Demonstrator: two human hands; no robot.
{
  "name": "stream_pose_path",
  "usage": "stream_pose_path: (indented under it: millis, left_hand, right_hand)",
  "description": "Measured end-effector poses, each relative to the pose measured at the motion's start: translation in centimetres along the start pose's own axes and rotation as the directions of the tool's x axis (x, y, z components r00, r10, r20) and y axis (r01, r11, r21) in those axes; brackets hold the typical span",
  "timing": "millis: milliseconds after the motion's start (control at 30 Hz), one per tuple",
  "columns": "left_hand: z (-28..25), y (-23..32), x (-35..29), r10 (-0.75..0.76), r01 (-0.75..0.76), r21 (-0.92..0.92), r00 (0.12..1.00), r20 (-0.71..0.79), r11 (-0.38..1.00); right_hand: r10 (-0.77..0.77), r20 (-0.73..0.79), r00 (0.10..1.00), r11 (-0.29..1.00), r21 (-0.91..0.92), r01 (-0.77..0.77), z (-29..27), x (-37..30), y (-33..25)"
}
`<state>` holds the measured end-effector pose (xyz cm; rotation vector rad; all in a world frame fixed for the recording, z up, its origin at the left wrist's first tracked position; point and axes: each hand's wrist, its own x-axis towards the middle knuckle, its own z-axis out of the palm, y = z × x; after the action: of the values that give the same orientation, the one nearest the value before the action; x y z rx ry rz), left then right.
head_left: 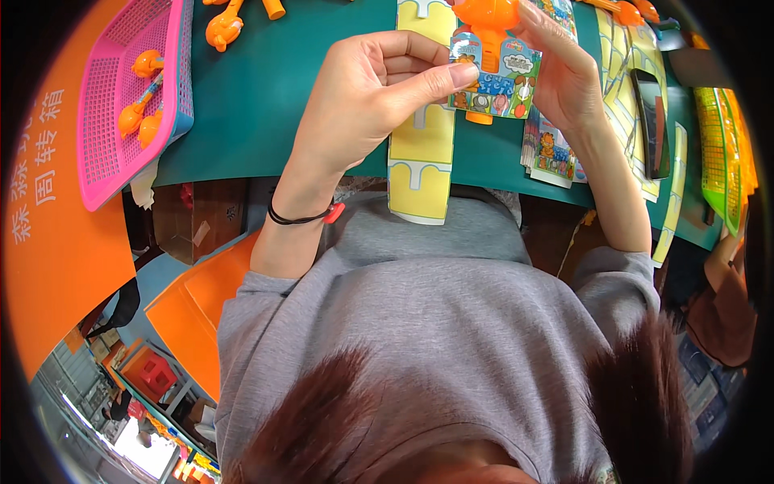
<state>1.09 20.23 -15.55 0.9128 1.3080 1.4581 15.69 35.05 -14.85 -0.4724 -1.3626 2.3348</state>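
In front of me, over the green table, an orange plastic toy (pixel 486 14) with a rounded head is held upright with a colourful printed card (pixel 516 85) on its stem. The stem shows in front of the card's upper part, and its orange end sticks out below. My left hand (pixel 351 101) pinches the card's left side, thumb across its front. At the right, my right hand (pixel 564 77) closes around the toy's head and the card's edge; some of its fingertips are hidden. Under the toy lies a yellow sticker strip (pixel 419 149), overhanging the table's near edge.
A pink mesh basket (pixel 179 89) with several orange toys stands at left. Printed cards (pixel 555 157) lie stacked beside my right wrist. Further right are more yellow strips (pixel 617 97), a dark phone (pixel 650 121) and a green basket (pixel 732 202). More orange toys (pixel 224 31) rest at the far side.
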Motion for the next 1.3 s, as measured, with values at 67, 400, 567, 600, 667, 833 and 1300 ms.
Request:
stream_pose_path:
  millis: [67, 400, 567, 600, 667, 833, 1300]
  left_hand:
    - [0.1, 0.0, 0.0, 0.005, -0.005, -0.007, 1.0, 0.004, 1.0]
    - [0.0, -0.1, -0.2, -0.007, 0.005, 0.059, 0.999, 0.031, 0.998]
    - [0.1, -0.2, -0.2, -0.005, 0.004, 0.067, 1.0, 0.015, 0.998]
    - [0.0, -0.2, -0.2, -0.005, 0.004, 0.068, 1.0, 0.016, 0.998]
    - [0.0, -0.2, -0.2, -0.009, 0.008, 0.068, 1.0, 0.011, 0.998]
    - [0.1, -0.3, -0.3, -0.003, 0.003, 0.079, 1.0, 0.004, 0.997]
    - [0.2, -0.3, -0.3, -0.005, 0.007, 0.089, 1.0, -0.017, 0.996]
  right_hand:
    - [0.042, -0.023, 0.999, 0.999, 0.022, -0.041, 0.1, -0.2, -0.2]
    - [-0.011, -0.003, 1.0, 1.0, 0.01, 0.011, -0.3, 0.0, 0.3]
    - [-0.021, -0.002, 1.0, 1.0, -0.014, 0.021, -0.3, 0.1, 0.2]
    - [-0.022, -0.003, 1.0, 1.0, -0.014, 0.022, -0.3, 0.1, 0.2]
    - [-0.009, -0.025, 1.0, 1.0, 0.0, 0.009, -0.1, 0.1, 0.2]
    - [-0.003, -0.008, 1.0, 1.0, 0.031, 0.003, 0.0, 0.0, 0.2]
    - [-0.003, 0.022, 1.0, 1.0, 0.021, 0.003, -1.3, 1.2, 1.3]
